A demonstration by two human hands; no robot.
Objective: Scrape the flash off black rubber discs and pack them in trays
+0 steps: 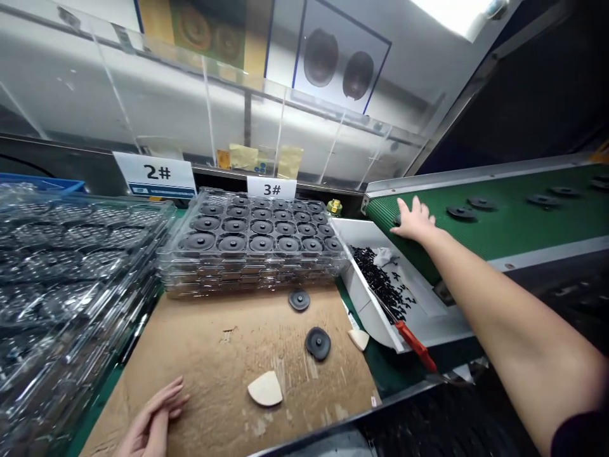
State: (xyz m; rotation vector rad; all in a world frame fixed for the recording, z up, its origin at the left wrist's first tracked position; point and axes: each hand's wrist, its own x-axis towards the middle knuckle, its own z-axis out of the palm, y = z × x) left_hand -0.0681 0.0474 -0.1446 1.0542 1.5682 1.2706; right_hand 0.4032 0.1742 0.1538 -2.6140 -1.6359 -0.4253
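Over the near end of the green conveyor belt my right hand reaches out with fingers spread, beside a dark disc partly hidden by it. My left hand rests at the lower left of the cardboard sheet, its fingers together; nothing shows in them, though the hand is partly cut off. Two black discs lie on the cardboard, one near the trays and one closer. A cream wedge is in front of them, and another wedge sits at the cardboard's right edge.
Stacked clear trays of black discs stand behind the cardboard. More clear trays fill the left. A white bin holds small black parts, with a red-handled tool across its edge. Several dark discs lie on the belt.
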